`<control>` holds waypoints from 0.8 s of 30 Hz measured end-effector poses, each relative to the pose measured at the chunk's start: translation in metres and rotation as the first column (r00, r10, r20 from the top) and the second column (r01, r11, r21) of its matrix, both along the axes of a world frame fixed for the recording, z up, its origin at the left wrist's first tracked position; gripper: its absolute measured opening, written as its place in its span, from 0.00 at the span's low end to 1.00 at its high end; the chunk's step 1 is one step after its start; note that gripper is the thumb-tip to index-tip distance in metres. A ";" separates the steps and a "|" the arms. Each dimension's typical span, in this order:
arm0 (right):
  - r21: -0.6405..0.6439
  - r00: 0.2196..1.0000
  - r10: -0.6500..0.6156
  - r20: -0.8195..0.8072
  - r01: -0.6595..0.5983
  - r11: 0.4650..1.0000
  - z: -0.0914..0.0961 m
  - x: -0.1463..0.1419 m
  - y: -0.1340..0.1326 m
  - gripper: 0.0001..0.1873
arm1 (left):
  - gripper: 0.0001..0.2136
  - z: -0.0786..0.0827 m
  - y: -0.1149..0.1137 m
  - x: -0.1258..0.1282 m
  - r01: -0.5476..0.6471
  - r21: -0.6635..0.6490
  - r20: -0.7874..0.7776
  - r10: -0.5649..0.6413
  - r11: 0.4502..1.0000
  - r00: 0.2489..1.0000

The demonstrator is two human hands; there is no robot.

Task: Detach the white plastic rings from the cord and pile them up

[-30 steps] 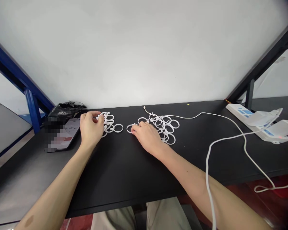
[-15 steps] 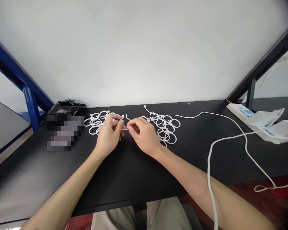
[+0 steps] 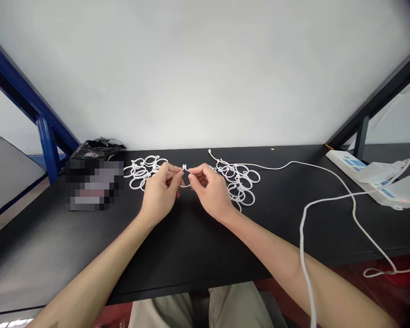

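Observation:
Between my hands is a thin white plastic ring (image 3: 185, 186) with a small clasp at its top, where its two ends sit close together. My left hand (image 3: 162, 187) pinches the ring's left side between thumb and fingers. On the right side, my right hand (image 3: 207, 187) grips it the same way. Fingers cover much of the ring. A pile of similar white rings (image 3: 136, 172) lies just beyond my left hand. Another pile of white rings (image 3: 241, 184) lies beside my right hand, partly hidden by it.
A black plastic bag (image 3: 95, 150) and a blurred package (image 3: 94, 187) lie at left. A white cable (image 3: 304, 214) loops across the right and over my right forearm. A white router-like device (image 3: 365, 175) lies far right. A white wall (image 3: 205, 77) backs the black table (image 3: 187, 255).
The ring's two ends, apart before, have come together at the clasp. Both hands keep their pinch. The view has shifted slightly.

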State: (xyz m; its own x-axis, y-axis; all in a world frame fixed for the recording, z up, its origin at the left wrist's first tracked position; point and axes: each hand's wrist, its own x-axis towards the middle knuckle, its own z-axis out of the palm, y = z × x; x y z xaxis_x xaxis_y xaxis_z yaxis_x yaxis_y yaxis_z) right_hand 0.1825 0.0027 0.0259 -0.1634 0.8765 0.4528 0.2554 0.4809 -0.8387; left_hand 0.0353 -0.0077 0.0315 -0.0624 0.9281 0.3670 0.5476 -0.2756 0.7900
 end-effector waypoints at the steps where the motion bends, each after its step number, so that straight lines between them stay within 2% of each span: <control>1: -0.002 1.000 0.000 0.000 0.000 1.000 0.001 0.001 -0.001 0.05 | 0.06 0.000 -0.001 0.000 0.002 0.006 -0.007 -0.002 1.000 1.000; 10: 0.031 0.994 0.046 0.096 -0.049 0.998 -0.001 0.010 0.001 0.07 | 0.07 -0.001 -0.003 0.001 0.053 0.014 -0.103 -0.051 0.998 0.993; 12: 0.042 0.989 0.042 0.142 -0.048 0.998 0.001 0.011 0.007 0.09 | 0.06 0.000 0.003 -0.001 0.015 0.024 -0.117 -0.012 1.000 0.993; 14: 0.095 0.970 -0.037 0.240 0.015 0.995 0.003 0.014 0.014 0.12 | 0.06 0.002 0.011 -0.009 -0.087 0.075 -0.136 0.096 0.993 0.986; 16: 0.180 0.908 -0.187 0.375 0.126 0.976 0.005 0.020 0.021 0.12 | 0.08 0.001 0.022 -0.023 -0.248 0.152 -0.157 0.271 0.957 0.950; 19: 0.263 0.725 -0.332 0.604 0.211 0.941 0.001 0.030 0.029 0.11 | 0.08 -0.006 0.038 -0.051 -0.446 0.181 -0.181 0.476 0.877 0.861; 22: 0.242 0.580 -0.311 0.753 0.196 0.950 -0.005 0.034 0.031 0.08 | 0.10 -0.016 0.050 -0.073 -0.510 0.072 -0.207 0.513 0.857 0.833; 24: 0.214 0.542 -0.284 0.791 0.189 0.958 -0.007 0.034 0.030 0.07 | 0.13 -0.020 0.054 -0.079 -0.517 0.026 -0.217 0.510 0.855 0.832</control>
State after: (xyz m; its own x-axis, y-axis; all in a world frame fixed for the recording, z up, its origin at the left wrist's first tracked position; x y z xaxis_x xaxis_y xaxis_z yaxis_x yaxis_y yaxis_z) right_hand 0.2164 0.0324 0.0190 -0.2932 0.9015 0.3182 0.9162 0.3601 -0.1759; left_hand -0.0438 0.0465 0.0113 -0.4591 0.7952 0.3960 0.7554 0.1149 0.6452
